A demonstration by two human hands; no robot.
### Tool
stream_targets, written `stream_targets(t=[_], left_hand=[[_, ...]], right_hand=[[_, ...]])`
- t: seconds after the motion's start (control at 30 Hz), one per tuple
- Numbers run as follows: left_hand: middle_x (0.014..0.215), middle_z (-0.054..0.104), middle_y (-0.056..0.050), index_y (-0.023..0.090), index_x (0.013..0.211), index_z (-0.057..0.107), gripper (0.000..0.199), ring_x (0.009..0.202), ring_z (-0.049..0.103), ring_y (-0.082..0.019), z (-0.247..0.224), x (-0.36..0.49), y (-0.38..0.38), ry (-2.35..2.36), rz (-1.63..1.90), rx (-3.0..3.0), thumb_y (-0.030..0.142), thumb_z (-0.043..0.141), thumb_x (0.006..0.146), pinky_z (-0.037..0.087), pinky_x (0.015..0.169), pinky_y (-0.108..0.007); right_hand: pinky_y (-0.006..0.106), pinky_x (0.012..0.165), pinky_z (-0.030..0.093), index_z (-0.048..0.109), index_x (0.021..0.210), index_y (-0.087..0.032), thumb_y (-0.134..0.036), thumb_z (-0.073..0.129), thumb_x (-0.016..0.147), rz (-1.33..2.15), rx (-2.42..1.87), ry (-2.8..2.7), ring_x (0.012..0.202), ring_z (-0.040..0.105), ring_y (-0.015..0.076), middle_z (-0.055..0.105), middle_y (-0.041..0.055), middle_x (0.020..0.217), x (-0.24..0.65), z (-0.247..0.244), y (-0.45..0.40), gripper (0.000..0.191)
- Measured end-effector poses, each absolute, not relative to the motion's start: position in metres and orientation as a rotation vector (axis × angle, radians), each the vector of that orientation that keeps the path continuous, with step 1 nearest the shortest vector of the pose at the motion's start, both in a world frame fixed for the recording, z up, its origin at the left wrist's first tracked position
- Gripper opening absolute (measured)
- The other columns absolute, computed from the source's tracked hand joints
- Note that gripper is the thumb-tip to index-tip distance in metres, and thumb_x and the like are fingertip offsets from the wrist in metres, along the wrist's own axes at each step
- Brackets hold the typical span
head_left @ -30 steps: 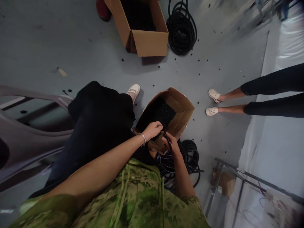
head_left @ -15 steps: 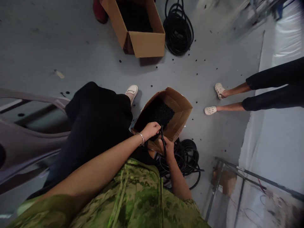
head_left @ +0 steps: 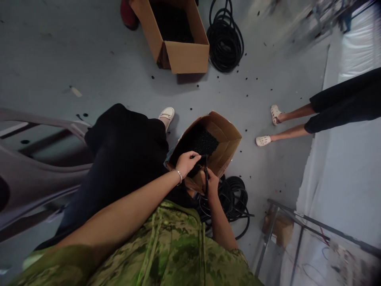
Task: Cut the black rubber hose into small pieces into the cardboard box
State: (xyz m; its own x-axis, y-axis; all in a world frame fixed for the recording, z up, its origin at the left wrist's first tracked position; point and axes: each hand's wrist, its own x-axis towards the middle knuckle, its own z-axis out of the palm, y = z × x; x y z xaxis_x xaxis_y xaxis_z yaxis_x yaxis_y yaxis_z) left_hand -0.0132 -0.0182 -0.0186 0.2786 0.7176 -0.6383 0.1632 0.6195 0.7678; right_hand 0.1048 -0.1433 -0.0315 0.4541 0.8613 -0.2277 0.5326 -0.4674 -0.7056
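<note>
My left hand [head_left: 187, 163], with a bracelet at the wrist, pinches a short black piece [head_left: 203, 156] over an open cardboard box [head_left: 228, 135]. My right hand [head_left: 211, 182] is wrapped round a long, thin black tool [head_left: 206, 178], which looks like scissors or a cutter. The tool's upper end meets the black piece. Many small black pieces [head_left: 205, 142] lie inside the box. Coiled black tubing [head_left: 237, 194] rests on the floor beside my right forearm.
A second cardboard box [head_left: 187, 57] with dark contents stands ahead, beside another black coil [head_left: 226, 47]. A person's feet in pale clogs [head_left: 263, 140] are at the right. A grey chair [head_left: 44, 159] is at the left, a metal frame [head_left: 300, 222] at the lower right.
My left hand has turned slightly, and more of the black piece now shows between its fingertips and the tool. The camera view has shifted a little.
</note>
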Motion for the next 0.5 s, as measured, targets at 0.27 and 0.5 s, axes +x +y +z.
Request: stream_targets(t=[0.27,0.5], left_hand=[[0.073,0.072,-0.003,0.019,0.08,0.076,0.018,0.073,0.063,-0.018,-0.024,-0.012,-0.015,1.254,0.339,1.05,0.033,0.067,0.073,0.046,0.066,-0.025],[0.074,0.073,-0.004,0.019,0.081,0.077,0.018,0.073,0.064,-0.018,-0.026,-0.011,-0.015,1.268,0.3,1.085,0.032,0.065,0.075,0.046,0.067,-0.024]], right_hand=[[0.025,0.051,0.047,0.064,0.116,-0.015,-0.051,0.053,0.086,1.152,-2.077,-1.002,0.052,0.056,0.0143,0.063,0.001,0.065,0.115,-0.019,-0.127,0.049],[0.025,0.061,0.05,0.068,0.105,-0.017,-0.051,0.049,0.088,0.96,-2.185,-1.089,0.07,0.063,0.0191,0.067,0.0034,0.07,0.108,-0.031,-0.138,0.043]])
